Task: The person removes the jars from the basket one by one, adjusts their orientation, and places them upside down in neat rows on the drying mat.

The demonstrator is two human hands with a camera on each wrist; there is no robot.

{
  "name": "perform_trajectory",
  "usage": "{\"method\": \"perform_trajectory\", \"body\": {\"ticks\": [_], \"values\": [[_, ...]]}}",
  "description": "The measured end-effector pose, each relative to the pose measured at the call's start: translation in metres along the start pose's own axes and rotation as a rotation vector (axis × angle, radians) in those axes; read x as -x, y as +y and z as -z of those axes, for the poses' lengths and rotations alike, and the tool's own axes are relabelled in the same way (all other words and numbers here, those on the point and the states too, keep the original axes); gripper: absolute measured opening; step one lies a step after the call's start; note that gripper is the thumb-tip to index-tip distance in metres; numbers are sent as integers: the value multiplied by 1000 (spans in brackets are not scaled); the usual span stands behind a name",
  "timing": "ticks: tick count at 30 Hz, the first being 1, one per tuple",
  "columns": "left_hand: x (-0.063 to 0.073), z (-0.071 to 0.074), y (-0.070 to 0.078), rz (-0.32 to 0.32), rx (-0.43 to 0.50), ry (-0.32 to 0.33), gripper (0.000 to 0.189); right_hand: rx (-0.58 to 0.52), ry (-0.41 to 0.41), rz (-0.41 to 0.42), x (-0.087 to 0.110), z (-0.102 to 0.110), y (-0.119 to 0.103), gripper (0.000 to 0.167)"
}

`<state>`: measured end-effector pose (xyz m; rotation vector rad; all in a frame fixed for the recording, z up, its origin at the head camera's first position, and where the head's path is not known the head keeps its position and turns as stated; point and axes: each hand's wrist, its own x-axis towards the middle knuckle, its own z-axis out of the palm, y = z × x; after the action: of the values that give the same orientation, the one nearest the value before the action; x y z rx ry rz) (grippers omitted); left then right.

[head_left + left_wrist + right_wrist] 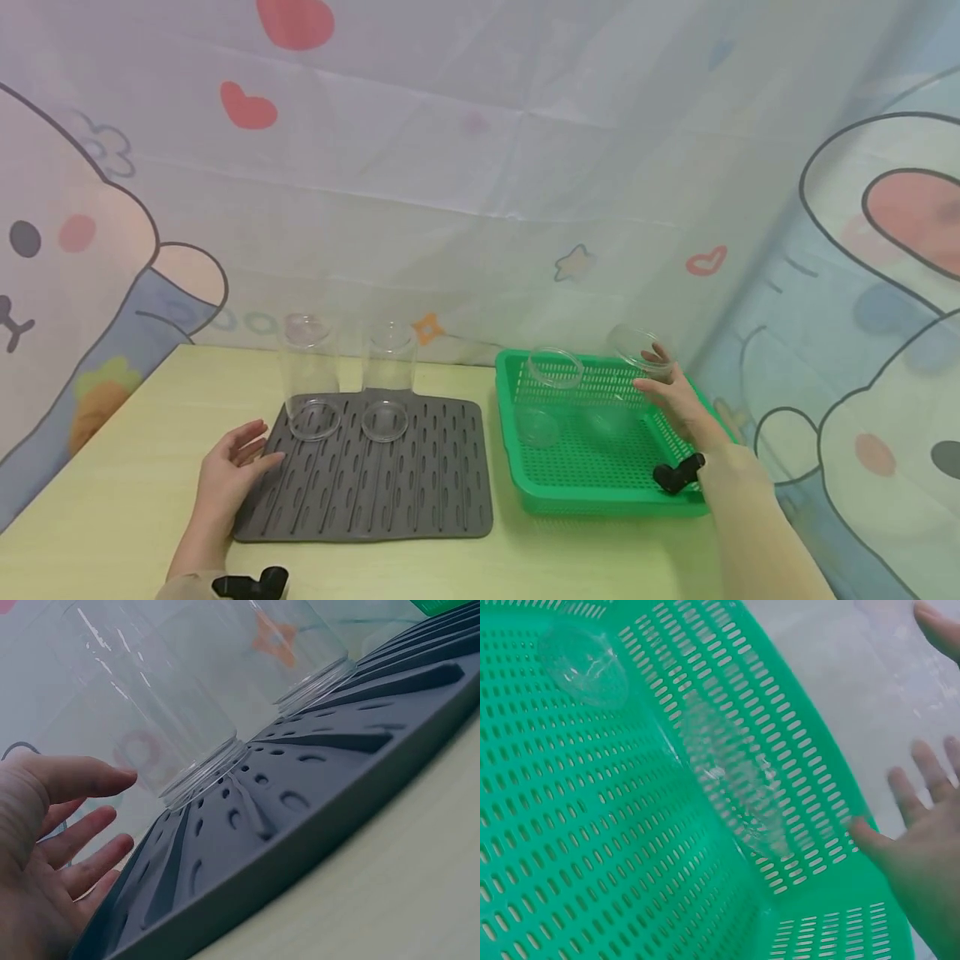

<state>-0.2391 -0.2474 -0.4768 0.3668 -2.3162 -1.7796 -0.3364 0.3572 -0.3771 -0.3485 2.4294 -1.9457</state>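
Near the rim of a clear cup [637, 346] in the green basket [600, 500] is my right hand [678, 404], its fingers behind the rim and thumb in front, spread apart. Whether it touches the cup I cannot tell. A second clear cup [555, 368] stands to the left in the same basket. My left hand [232, 471] lies at the left edge of the grey drying mat [427, 492], fingers spread and holding nothing. On the mat two tall clear cups [313, 375] stand upright; the left one [202, 769] is nearest that hand.
A pale yellow-green table [112, 467] carries the mat and basket. Behind it hangs a printed curtain [465, 167] with hearts and cartoon animals. The basket's slotted walls [795, 772] rise around the cups in it.
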Motion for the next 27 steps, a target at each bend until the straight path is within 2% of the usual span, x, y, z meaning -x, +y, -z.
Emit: {"method": "perform_trajectory", "body": {"ticks": [6,13,16,19,23,27], "values": [[3,2,5,-6,7,55,66,-20,171,31,0,0,-9,90],[4,1,9,-53,3,44,64,-53,416,97,-1,-9,-25,87],[6,1,13,-107,-7,45,64,-65,504,138,2,-16,-38,87],[8,2,19,-184,21,39,64,-47,562,178,5,-25,-54,89],[11,6,30,-273,51,21,64,-3,616,267,7,-39,-77,94],[14,8,43,-341,36,-8,65,34,639,343,10,-54,-98,97]]}}
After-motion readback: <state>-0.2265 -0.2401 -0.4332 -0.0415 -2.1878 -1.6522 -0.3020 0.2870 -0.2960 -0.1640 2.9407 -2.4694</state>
